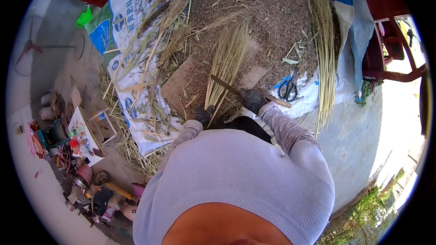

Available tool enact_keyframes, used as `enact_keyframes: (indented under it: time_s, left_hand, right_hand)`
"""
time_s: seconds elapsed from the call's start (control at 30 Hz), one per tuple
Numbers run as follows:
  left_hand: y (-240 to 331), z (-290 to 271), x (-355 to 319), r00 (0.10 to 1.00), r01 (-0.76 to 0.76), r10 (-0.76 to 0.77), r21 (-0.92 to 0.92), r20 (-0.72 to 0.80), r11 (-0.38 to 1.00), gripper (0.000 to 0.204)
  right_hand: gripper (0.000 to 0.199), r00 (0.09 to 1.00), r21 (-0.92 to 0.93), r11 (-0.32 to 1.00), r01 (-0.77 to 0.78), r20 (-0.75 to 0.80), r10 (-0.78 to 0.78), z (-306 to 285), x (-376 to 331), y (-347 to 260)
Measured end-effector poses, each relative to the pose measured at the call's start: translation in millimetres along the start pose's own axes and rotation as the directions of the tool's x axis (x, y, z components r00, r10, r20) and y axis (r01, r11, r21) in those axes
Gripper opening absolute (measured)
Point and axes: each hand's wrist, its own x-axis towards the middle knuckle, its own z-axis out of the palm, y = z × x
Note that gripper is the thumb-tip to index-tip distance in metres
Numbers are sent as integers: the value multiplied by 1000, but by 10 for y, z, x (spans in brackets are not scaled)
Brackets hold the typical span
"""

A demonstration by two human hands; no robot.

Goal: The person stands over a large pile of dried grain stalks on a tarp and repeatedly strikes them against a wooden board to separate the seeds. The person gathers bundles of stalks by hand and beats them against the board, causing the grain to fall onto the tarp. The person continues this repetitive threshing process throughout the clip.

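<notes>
My left hand, in a dark glove, is closed around the lower stems of a bundle of dry seed-head stalks. The tops of the stalks fan out away from me over a brown board. In my right hand, also in a dark glove, is a long-bladed knife; its wooden handle sticks out to the right past my fist. The blade points to the upper left and lies across the stalks, just above my left hand. Whether it touches them I cannot tell.
Brown seed chaff covers much of the white sacking. Black-handled scissors lie right of the knife. A second stalk bundle is at the right, loose stalks at the left. Red chairs stand at the far right.
</notes>
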Motion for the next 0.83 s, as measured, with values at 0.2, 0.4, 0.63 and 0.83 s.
enact_keyframes:
  time_s: [0.2, 0.4, 0.63, 0.83]
  left_hand:
    - [3, -41, -14, 996, 19, -13, -73, 84, 997, 34]
    - [158, -171, -188, 980, 125, -103, -127, 171, 984, 51]
    - [-143, -165, -1, 950, 148, -132, -38, 282, 988, 59]
    - [117, -95, -78, 907, 197, -208, 68, 366, 978, 63]
  right_hand:
    - [34, 890, 275, 892, -357, -191, 415, 54, 277, 613]
    - [38, 837, 500, 811, -303, -268, 478, 214, 120, 194]
    - [42, 749, 691, 627, -359, -187, 636, 810, 125, 181]
    - [47, 755, 596, 638, -488, -79, 651, 863, 288, 191]
